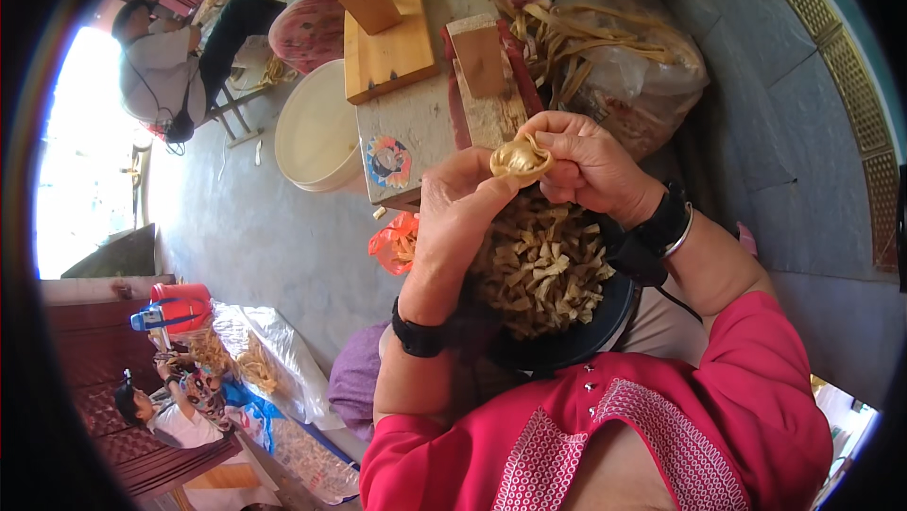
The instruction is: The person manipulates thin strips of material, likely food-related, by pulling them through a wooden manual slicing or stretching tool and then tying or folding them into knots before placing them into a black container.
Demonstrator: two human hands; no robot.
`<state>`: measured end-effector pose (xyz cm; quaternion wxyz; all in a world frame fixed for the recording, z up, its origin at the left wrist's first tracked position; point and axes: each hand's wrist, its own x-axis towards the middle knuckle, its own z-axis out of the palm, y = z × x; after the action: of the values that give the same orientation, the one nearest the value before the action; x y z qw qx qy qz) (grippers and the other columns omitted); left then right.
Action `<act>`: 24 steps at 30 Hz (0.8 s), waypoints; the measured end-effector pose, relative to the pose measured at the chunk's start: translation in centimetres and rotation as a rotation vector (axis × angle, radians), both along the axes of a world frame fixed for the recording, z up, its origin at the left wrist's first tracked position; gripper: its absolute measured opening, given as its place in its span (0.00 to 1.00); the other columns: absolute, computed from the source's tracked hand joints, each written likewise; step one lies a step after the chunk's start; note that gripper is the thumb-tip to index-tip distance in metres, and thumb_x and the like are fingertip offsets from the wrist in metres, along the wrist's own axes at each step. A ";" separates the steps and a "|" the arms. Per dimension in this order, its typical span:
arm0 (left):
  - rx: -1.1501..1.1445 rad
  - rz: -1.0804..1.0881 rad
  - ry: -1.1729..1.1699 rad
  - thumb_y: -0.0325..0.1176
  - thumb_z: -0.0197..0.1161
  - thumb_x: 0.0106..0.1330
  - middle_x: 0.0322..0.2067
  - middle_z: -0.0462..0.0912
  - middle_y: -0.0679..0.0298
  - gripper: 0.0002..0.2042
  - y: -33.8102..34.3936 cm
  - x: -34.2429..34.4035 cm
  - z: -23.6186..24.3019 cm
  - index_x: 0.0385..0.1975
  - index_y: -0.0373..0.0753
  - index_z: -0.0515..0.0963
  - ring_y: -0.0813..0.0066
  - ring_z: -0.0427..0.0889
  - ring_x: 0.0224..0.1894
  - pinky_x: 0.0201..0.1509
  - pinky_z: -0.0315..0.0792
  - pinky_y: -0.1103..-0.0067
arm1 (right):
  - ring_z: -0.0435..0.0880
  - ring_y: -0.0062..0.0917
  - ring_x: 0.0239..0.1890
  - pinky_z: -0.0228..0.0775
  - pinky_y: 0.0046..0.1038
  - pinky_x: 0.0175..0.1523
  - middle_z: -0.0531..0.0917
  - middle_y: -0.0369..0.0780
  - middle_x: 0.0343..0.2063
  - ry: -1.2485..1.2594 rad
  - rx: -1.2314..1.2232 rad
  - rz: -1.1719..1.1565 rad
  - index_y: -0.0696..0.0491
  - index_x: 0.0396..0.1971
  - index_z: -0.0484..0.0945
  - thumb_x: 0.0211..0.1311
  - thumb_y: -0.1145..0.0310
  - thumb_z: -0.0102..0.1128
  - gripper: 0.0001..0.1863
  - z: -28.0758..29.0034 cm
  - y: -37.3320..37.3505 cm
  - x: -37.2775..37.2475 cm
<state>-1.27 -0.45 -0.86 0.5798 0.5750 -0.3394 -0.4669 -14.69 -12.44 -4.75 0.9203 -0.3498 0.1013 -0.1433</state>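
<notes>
A small, round, tan piece [521, 161], folded like a little cup with a raised edge, is up between the two hands. The left hand [455, 197] pinches its near left side with the thumb. The right hand [597, 160] pinches its right side with thumb and fingers. Some fingertips go behind the piece, so it is hard to tell just where they press. Its underside is hidden too.

Right below the fingers is a big heap of folded tan bits [556, 275] in a dark bowl [534, 355]. The arms and wrists cover part of the bowl. Lower left of the fingers, an orange bag [385, 245] peeks out, partly hidden by the left forearm.

Just above the fingers is a worn bench [406, 124] with a wooden block [480, 58] on it. Up and to the right is a see-through bag [652, 72] with long tan strips. What lies deep inside it is blurry.
</notes>
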 end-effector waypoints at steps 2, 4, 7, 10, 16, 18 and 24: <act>0.018 0.013 -0.037 0.27 0.55 0.54 0.20 0.72 0.73 0.09 -0.2 -0.4 -0.7 0.34 0.33 0.75 0.89 0.62 0.18 0.20 0.55 0.89 | 0.61 0.10 0.14 0.57 0.15 0.20 0.69 0.29 0.16 0.026 -0.022 -0.129 0.53 0.37 0.71 0.64 0.67 0.50 0.07 0.1 0.4 0.3; 0.005 0.099 0.069 0.29 0.54 0.55 0.25 0.74 0.69 0.09 -0.5 -0.5 -1.6 0.36 0.35 0.74 0.85 0.67 0.21 0.23 0.61 0.88 | 0.63 0.10 0.16 0.58 0.15 0.21 0.70 0.29 0.17 0.032 -0.201 -0.189 0.53 0.36 0.70 0.64 0.68 0.50 0.05 0.2 0.9 0.6; 0.123 0.123 0.386 0.28 0.53 0.56 0.29 0.76 0.66 0.10 -0.6 -0.7 -0.5 0.37 0.37 0.72 0.79 0.71 0.24 0.27 0.66 0.85 | 0.64 0.09 0.18 0.59 0.14 0.24 0.71 0.29 0.18 0.040 -0.465 -0.286 0.52 0.34 0.68 0.63 0.71 0.50 0.03 0.4 1.3 0.4; 0.165 0.045 0.462 0.29 0.50 0.55 0.30 0.75 0.65 0.10 -0.5 -0.2 -0.7 0.35 0.35 0.72 0.80 0.72 0.25 0.30 0.68 0.84 | 0.65 0.09 0.20 0.58 0.14 0.25 0.73 0.30 0.20 0.027 -0.649 -0.342 0.52 0.33 0.66 0.62 0.72 0.51 0.04 0.5 1.7 0.3; 0.173 -0.045 0.263 0.22 0.53 0.53 0.27 0.75 0.64 0.11 -0.7 0.8 -2.3 0.37 0.36 0.71 0.78 0.74 0.25 0.28 0.70 0.82 | 0.68 0.12 0.22 0.62 0.17 0.27 0.74 0.32 0.20 0.056 -0.983 -0.486 0.54 0.32 0.69 0.58 0.75 0.56 0.05 -0.2 2.0 0.4; 0.125 0.011 0.240 0.22 0.53 0.51 0.24 0.75 0.64 0.10 -0.6 0.4 -2.7 0.34 0.35 0.72 0.78 0.73 0.23 0.27 0.68 0.83 | 0.69 0.12 0.22 0.63 0.18 0.28 0.74 0.33 0.20 0.083 -1.115 -0.515 0.55 0.32 0.70 0.56 0.75 0.58 0.07 0.0 2.0 0.4; -0.187 0.311 -0.441 0.18 0.53 0.46 0.30 0.78 0.57 0.07 -1.4 -0.5 -3.8 0.26 0.33 0.72 0.69 0.77 0.30 0.34 0.71 0.78 | 0.72 0.14 0.26 0.67 0.20 0.32 0.77 0.39 0.23 0.202 -0.967 -0.377 0.55 0.33 0.71 0.46 0.75 0.66 0.14 0.8 2.2 0.2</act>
<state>-1.75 -1.88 -4.70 0.6072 0.6520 -0.4064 -0.2028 -14.48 -10.19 -3.98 0.5977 -0.7222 0.1727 -0.3023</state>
